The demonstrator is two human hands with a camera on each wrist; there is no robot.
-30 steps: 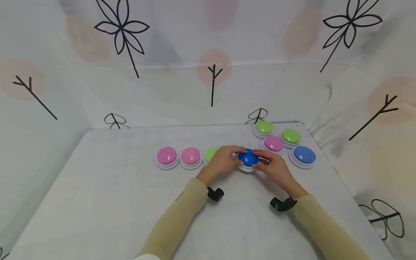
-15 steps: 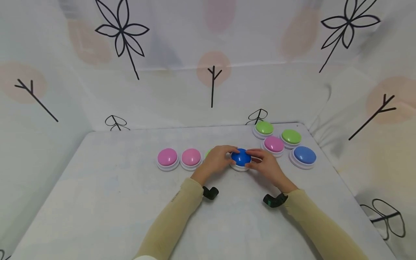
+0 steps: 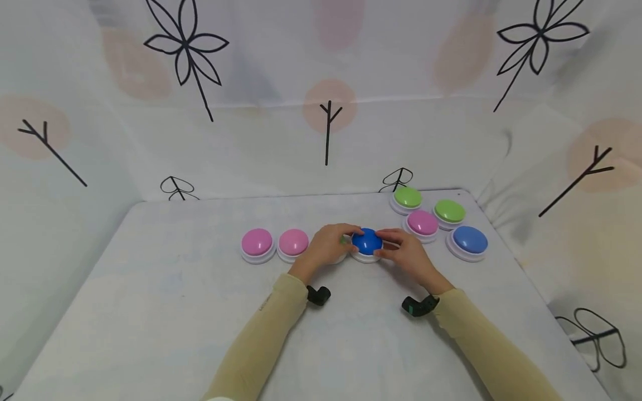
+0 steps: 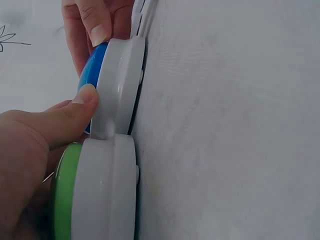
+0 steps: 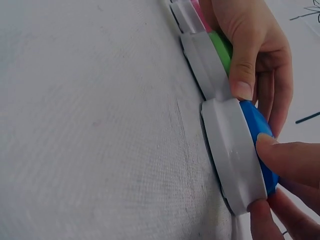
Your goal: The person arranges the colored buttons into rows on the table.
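A blue dome push button (image 3: 367, 241) with a white base sits on the white table between both hands. My left hand (image 3: 326, 245) holds its left side, thumb at the front edge of the dome. My right hand (image 3: 408, 255) grips the opposite side with thumb and fingers. In the left wrist view, the base of a green button (image 4: 105, 190) stands right against the blue one's base; in the head view the left hand mostly covers that green button. Further left in the same row come two pink buttons, one (image 3: 293, 241) beside the other (image 3: 257, 243).
At the back right of the table (image 3: 165, 312) stands a cluster: a green button (image 3: 408, 197), another green button (image 3: 450, 211), a pink button (image 3: 423, 223) and a second blue button (image 3: 470, 239). A patterned cloth (image 3: 261, 145) hangs behind and at the sides.
Both hands have slid the blue button leftward along the table, up to the green button. The left hand now covers most of that green button. The back-right cluster has stayed put.
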